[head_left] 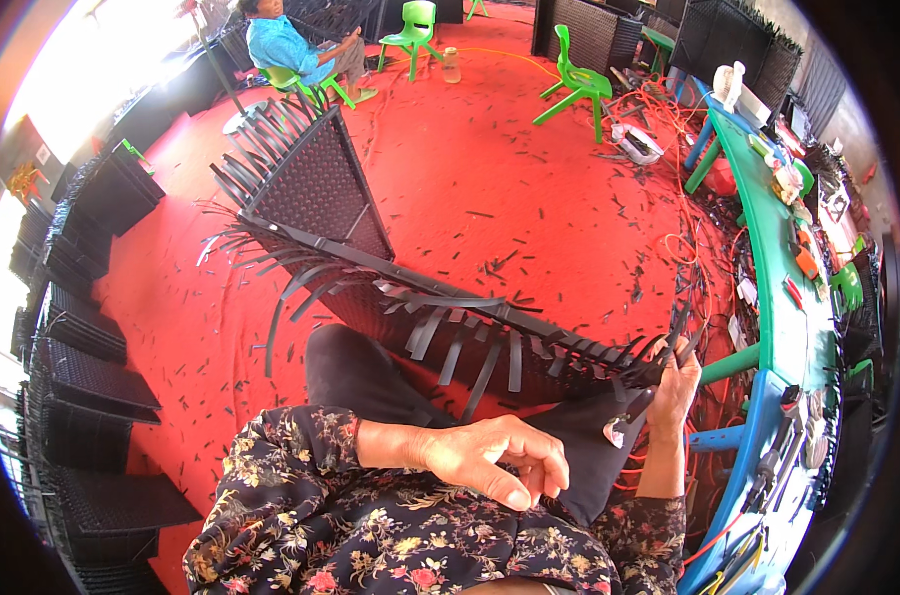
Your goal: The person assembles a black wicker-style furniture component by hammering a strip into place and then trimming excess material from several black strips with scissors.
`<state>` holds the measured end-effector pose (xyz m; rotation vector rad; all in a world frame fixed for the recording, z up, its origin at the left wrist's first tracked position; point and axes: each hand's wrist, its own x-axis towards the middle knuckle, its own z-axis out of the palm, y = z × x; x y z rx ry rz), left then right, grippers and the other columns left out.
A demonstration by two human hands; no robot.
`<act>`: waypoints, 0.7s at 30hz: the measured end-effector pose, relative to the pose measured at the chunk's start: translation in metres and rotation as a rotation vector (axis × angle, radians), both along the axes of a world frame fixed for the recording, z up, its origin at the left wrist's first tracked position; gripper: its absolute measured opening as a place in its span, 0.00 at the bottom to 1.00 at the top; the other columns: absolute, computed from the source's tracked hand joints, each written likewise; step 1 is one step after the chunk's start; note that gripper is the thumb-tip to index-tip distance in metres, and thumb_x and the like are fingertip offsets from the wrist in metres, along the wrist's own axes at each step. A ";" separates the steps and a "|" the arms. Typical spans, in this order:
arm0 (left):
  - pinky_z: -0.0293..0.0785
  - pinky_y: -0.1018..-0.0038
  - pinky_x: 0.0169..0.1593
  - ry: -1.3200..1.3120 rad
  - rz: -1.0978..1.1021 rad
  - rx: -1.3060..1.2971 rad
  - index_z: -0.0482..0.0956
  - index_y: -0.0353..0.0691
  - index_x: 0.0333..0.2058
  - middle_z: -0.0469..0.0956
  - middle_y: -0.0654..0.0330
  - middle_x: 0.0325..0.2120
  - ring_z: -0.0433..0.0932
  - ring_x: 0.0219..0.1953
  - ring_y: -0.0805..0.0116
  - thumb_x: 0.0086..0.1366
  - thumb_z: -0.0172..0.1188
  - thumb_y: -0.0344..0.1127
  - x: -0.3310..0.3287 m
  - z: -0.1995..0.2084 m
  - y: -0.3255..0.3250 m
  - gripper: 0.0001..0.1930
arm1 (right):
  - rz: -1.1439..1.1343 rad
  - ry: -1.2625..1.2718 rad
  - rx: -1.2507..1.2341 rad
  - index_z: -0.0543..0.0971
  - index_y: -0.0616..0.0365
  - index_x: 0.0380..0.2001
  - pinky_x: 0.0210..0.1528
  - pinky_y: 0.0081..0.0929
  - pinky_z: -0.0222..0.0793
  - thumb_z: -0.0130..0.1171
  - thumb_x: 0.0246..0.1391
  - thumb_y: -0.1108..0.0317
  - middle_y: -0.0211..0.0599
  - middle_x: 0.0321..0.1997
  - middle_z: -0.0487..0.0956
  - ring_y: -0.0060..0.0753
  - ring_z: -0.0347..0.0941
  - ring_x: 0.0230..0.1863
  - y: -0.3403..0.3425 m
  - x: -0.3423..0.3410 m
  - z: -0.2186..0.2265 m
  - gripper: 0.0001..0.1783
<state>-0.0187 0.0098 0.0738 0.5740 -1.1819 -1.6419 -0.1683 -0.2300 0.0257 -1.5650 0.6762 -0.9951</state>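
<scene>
A black woven wicker frame (450, 297) lies across my lap, its long edge fringed with loose flat strips. Its far left part is an upright woven panel (316, 188) with more strips sticking up. My right hand (674, 385) has its fingers bent round the frame's right end, among the strip ends there. Over my lap, in front of my floral shirt, hovers my left hand (500, 461). Its fingers are loosely curved with the thumb apart, and nothing shows in it. Part of my right hand's grip is hidden by the strips.
Black woven panels (93, 382) are stacked along the left. Green and blue tables (767, 297) with tools stand at the right, cables (668, 109) beside them. Strip scraps litter the red floor covering (450, 198). Another person (291, 50) sits far left, near green chairs (410, 35).
</scene>
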 end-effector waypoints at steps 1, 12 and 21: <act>0.70 0.71 0.45 -0.009 0.006 0.007 0.73 0.31 0.44 0.71 0.55 0.41 0.74 0.38 0.68 0.55 0.64 0.50 0.001 -0.002 0.000 0.28 | -0.002 0.012 -0.012 0.74 0.58 0.27 0.25 0.15 0.46 0.51 0.58 0.70 0.18 0.21 0.64 0.10 0.53 0.23 0.001 0.000 0.002 0.06; 0.71 0.73 0.43 -0.045 0.059 0.154 0.72 0.31 0.45 0.71 0.55 0.41 0.75 0.39 0.68 0.56 0.64 0.43 0.010 -0.028 0.002 0.24 | -0.024 -0.006 0.051 0.75 0.57 0.27 0.25 0.14 0.47 0.52 0.58 0.69 0.18 0.21 0.64 0.10 0.55 0.23 -0.001 0.002 0.000 0.07; 0.72 0.77 0.43 -0.055 0.105 0.251 0.72 0.31 0.46 0.72 0.57 0.40 0.75 0.39 0.70 0.58 0.61 0.35 0.013 -0.049 -0.001 0.19 | -0.016 0.000 0.140 0.75 0.57 0.28 0.24 0.13 0.46 0.53 0.59 0.68 0.17 0.21 0.64 0.09 0.53 0.22 -0.001 0.004 0.002 0.07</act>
